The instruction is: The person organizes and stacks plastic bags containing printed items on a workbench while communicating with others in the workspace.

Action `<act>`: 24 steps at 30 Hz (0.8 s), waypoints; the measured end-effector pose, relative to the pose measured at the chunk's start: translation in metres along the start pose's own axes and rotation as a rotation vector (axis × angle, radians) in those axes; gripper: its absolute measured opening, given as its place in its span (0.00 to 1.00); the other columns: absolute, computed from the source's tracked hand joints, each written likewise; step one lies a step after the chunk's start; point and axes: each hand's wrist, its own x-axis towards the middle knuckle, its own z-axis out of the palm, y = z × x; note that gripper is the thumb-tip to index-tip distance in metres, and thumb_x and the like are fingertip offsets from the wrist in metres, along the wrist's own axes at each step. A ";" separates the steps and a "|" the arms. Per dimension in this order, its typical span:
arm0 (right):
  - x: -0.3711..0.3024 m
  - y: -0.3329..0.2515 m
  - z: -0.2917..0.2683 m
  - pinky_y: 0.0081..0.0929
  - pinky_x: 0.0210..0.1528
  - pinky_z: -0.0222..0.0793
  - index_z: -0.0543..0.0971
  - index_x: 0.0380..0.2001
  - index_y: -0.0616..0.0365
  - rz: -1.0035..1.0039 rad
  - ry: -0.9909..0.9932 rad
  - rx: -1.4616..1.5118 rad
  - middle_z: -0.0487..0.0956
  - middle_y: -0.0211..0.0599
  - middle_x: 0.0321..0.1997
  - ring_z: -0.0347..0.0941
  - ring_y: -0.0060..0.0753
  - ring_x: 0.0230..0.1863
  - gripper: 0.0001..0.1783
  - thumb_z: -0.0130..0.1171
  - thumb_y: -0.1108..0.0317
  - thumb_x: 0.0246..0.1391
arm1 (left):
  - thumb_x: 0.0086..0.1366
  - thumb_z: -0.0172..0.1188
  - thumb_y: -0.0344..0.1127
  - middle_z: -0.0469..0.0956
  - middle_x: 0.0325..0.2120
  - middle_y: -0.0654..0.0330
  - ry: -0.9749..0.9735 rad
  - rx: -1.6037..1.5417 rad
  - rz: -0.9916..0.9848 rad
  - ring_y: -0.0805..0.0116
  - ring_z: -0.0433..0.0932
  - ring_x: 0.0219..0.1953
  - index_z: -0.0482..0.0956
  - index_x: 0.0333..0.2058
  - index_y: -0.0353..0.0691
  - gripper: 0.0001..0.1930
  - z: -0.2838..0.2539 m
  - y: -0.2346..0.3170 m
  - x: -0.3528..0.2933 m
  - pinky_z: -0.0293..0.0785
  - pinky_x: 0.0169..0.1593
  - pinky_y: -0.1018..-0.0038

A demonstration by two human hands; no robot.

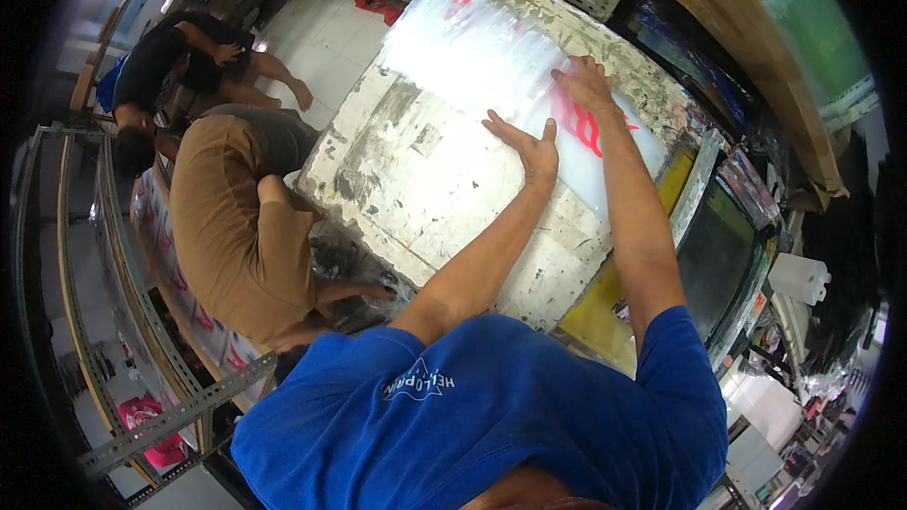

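Note:
A fanned-out pile of translucent plastic sheets [472,47] with red printed marks lies along the far side of a worn, paint-stained tabletop [397,170]. My right hand [588,87] rests on the pile's right part, fingers bent and apart, fingertips against the sheets beside a red print. Just left of it and nearer to me, my left hand [531,153] is at the pile's near edge, thumb and fingers spread, holding nothing. Whether its fingertips touch the sheets, I cannot tell. Glare washes out the middle of the pile.
At left, a person in brown clothing [236,217] bends over beside the table, with another person in black [156,76] behind. Perforated metal racks [179,416] stand at lower left. To the right are framed screens [723,236], brown cardboard [746,47] and a white plastic jug [799,279].

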 end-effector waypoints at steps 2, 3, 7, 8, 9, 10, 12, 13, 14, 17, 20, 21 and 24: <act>-0.004 0.008 -0.003 0.52 0.63 0.48 0.62 0.63 0.52 -0.007 0.073 -0.005 0.59 0.45 0.66 0.53 0.48 0.66 0.44 0.59 0.41 0.47 | 0.55 0.64 0.30 0.17 0.67 0.45 0.001 0.018 0.019 0.51 0.20 0.70 0.25 0.66 0.38 0.55 -0.001 0.003 -0.003 0.25 0.69 0.59; -0.010 0.010 -0.005 0.53 0.63 0.47 0.61 0.64 0.51 -0.011 0.134 -0.038 0.59 0.45 0.67 0.52 0.49 0.66 0.46 0.60 0.42 0.46 | 0.54 0.65 0.30 0.19 0.67 0.44 0.009 0.051 0.050 0.50 0.22 0.70 0.27 0.66 0.37 0.55 -0.004 0.003 -0.005 0.26 0.69 0.59; -0.084 0.001 -0.024 0.60 0.63 0.48 0.57 0.66 0.47 0.114 0.244 -0.085 0.54 0.45 0.69 0.49 0.53 0.68 0.54 0.69 0.44 0.37 | 0.49 0.65 0.28 0.32 0.67 0.42 -0.071 0.279 0.287 0.44 0.35 0.69 0.39 0.65 0.34 0.50 -0.041 0.003 -0.030 0.33 0.69 0.56; -0.115 -0.012 -0.035 0.64 0.63 0.48 0.56 0.66 0.46 0.191 0.182 -0.098 0.52 0.44 0.70 0.47 0.54 0.69 0.57 0.73 0.46 0.32 | 0.47 0.64 0.28 0.50 0.61 0.40 0.000 0.356 0.419 0.43 0.51 0.64 0.53 0.59 0.33 0.41 -0.052 0.003 -0.041 0.46 0.65 0.55; -0.146 -0.018 -0.042 0.67 0.62 0.49 0.56 0.66 0.45 0.277 0.122 -0.113 0.50 0.43 0.70 0.45 0.56 0.69 0.61 0.76 0.48 0.27 | 0.47 0.64 0.29 0.53 0.58 0.41 -0.079 0.429 0.436 0.44 0.54 0.61 0.55 0.58 0.33 0.40 -0.064 0.000 -0.052 0.49 0.63 0.55; -0.174 -0.013 -0.039 0.69 0.61 0.49 0.55 0.66 0.45 0.311 0.091 -0.124 0.49 0.42 0.71 0.44 0.57 0.70 0.62 0.77 0.50 0.25 | 0.47 0.64 0.30 0.57 0.56 0.42 -0.164 0.499 0.456 0.45 0.56 0.59 0.57 0.56 0.33 0.38 -0.076 -0.003 -0.062 0.51 0.61 0.55; -0.218 -0.002 -0.024 0.69 0.61 0.50 0.56 0.66 0.43 0.375 0.034 -0.128 0.47 0.40 0.71 0.41 0.56 0.71 0.62 0.78 0.53 0.24 | 0.47 0.64 0.33 0.65 0.49 0.46 -0.365 0.540 0.487 0.48 0.62 0.54 0.65 0.50 0.34 0.30 -0.088 -0.010 -0.077 0.56 0.55 0.57; -0.228 0.007 -0.015 0.68 0.60 0.51 0.56 0.66 0.42 0.380 0.043 -0.122 0.47 0.40 0.71 0.41 0.56 0.71 0.61 0.78 0.54 0.25 | 0.47 0.64 0.33 0.65 0.49 0.47 -0.410 0.612 0.542 0.49 0.61 0.54 0.66 0.50 0.34 0.29 -0.089 -0.013 -0.084 0.55 0.55 0.57; -0.238 0.017 -0.004 0.68 0.60 0.52 0.57 0.66 0.42 0.381 0.050 -0.116 0.47 0.40 0.71 0.41 0.56 0.71 0.60 0.78 0.54 0.26 | 0.48 0.64 0.33 0.64 0.49 0.48 -0.449 0.684 0.597 0.49 0.61 0.54 0.67 0.49 0.34 0.28 -0.090 -0.016 -0.092 0.55 0.56 0.57; -0.245 0.039 0.008 0.64 0.59 0.53 0.59 0.65 0.40 0.337 0.078 -0.117 0.51 0.37 0.71 0.44 0.54 0.70 0.55 0.75 0.55 0.31 | 0.47 0.65 0.33 0.65 0.49 0.50 -0.497 0.716 0.710 0.51 0.62 0.54 0.71 0.46 0.36 0.25 -0.090 -0.024 -0.097 0.56 0.56 0.58; -0.231 0.060 0.010 0.64 0.60 0.53 0.60 0.65 0.36 0.286 0.087 -0.122 0.54 0.32 0.70 0.47 0.52 0.69 0.52 0.73 0.56 0.34 | 0.45 0.66 0.33 0.66 0.50 0.50 -0.541 0.658 0.672 0.51 0.62 0.55 0.72 0.47 0.37 0.27 -0.090 -0.024 -0.098 0.56 0.57 0.58; -0.225 0.059 0.008 0.64 0.60 0.53 0.60 0.65 0.35 0.280 0.068 -0.130 0.54 0.32 0.71 0.47 0.52 0.69 0.52 0.72 0.57 0.34 | 0.45 0.66 0.33 0.67 0.51 0.49 -0.551 0.618 0.688 0.50 0.63 0.56 0.72 0.47 0.37 0.27 -0.094 -0.027 -0.095 0.56 0.57 0.58; -0.213 0.054 0.005 0.66 0.62 0.50 0.59 0.65 0.32 0.254 -0.005 -0.159 0.53 0.32 0.71 0.45 0.52 0.71 0.51 0.69 0.60 0.34 | 0.45 0.66 0.32 0.66 0.54 0.46 -0.602 0.492 0.662 0.49 0.63 0.58 0.71 0.49 0.37 0.29 -0.110 -0.029 -0.089 0.58 0.60 0.58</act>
